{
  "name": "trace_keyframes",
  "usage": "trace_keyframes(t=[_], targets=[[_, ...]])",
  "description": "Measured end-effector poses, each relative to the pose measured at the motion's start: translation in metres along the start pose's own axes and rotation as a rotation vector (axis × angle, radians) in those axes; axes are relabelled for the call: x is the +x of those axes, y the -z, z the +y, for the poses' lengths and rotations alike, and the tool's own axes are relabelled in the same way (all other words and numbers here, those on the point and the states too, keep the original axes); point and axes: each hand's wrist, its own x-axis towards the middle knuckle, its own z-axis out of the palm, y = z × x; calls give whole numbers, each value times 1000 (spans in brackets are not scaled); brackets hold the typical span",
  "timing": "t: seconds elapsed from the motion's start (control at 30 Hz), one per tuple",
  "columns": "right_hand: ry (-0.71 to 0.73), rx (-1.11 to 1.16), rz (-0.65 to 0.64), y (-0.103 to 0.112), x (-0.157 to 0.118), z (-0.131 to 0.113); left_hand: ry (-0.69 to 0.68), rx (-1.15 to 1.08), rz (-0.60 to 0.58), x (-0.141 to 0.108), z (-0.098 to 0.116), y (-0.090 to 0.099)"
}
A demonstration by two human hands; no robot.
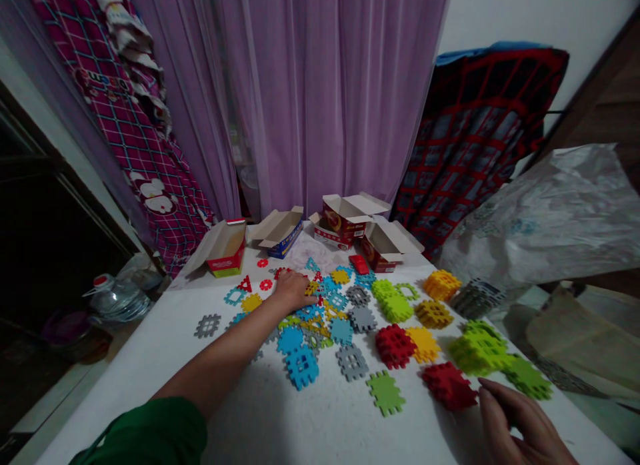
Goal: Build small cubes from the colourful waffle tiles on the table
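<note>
The tiles [301, 366] lie in a loose heap mid-table, flat, square and notch-edged, blue, grey, yellow, green and red, some solid, some with windows cut through; to the right, others of one colour each stand in stacks [395, 346]. The left hand [293, 288] reaches out from a green sleeve [150, 433], palm down on the heap's far side; I cannot tell whether it grasps a tile. The right hand [520, 422] is half curled just beside a red stack [450, 386], its grip unclear. The table [245, 428] is white, with open boxes [226, 255] along its far edge, a purple curtain [345, 85] behind, and a bottle [120, 302] off to the left.
</note>
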Motion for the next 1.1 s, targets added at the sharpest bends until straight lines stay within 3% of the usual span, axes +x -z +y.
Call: trace_keyframes(t=[0.1,0.23,0.3,0.47,0.6,0.8,0.97,1.1], targets=[[20,13,41,-1,0,0,63,-5,-5,0,8,-1],[5,9,60,-1,0,1,96,-122,17,-4,-1,5],[19,20,72,-1,0,3,133,-386,2,-8,-7,7],[90,39,96,-2,2,8,306,-1245,-189,-28,-12,5],[63,47,103,-3,1,7,350,-1509,-146,-42,-15,4],[97,55,106,-4,1,10,454,-1500,-75,-35,-7,7],[139,73,122,-3,4,10,509,-1385,14,3,18,1],[153,74,120,-3,5,8,534,-1296,14,38,40,-5]])
